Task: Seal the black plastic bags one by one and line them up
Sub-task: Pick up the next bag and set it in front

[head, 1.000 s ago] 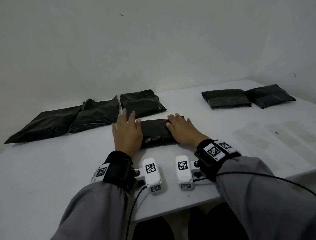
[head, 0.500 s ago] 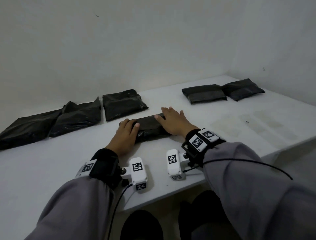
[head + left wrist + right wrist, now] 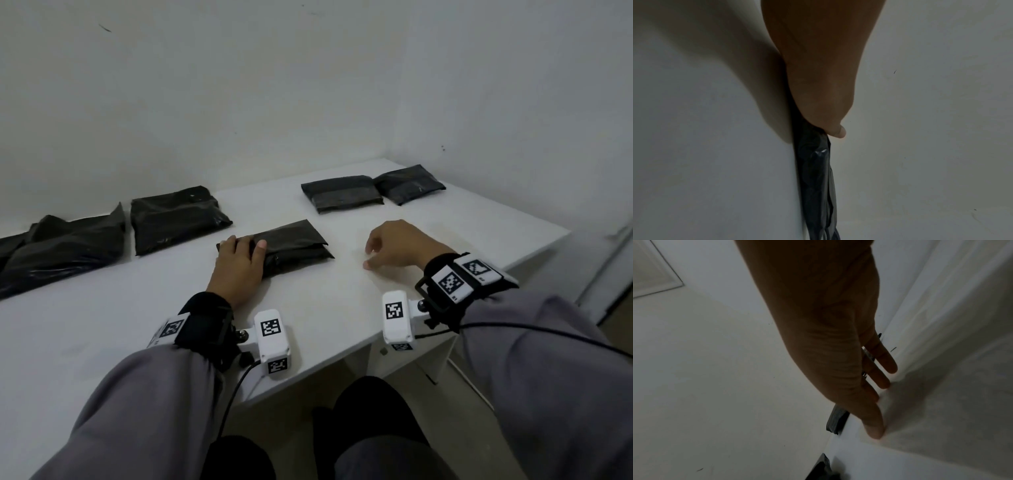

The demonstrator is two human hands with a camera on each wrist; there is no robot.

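Two folded bags (image 3: 371, 190) lay lined up; the left hand (image 3: 239, 265) pressed flat on a third bag (image 3: 294, 245), the right hand (image 3: 394, 246) hung empty, fingers loosely curled; three bags (image 3: 102, 233) seemingly remained unsealed.

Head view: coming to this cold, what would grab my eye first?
Probably the folded black bag mid-table with the left hand resting flat on its left end, while the right hand hangs loose over bare white table to its right. Next, two neat black bags sit side by side at the far right, against looser bags spread at the far left.
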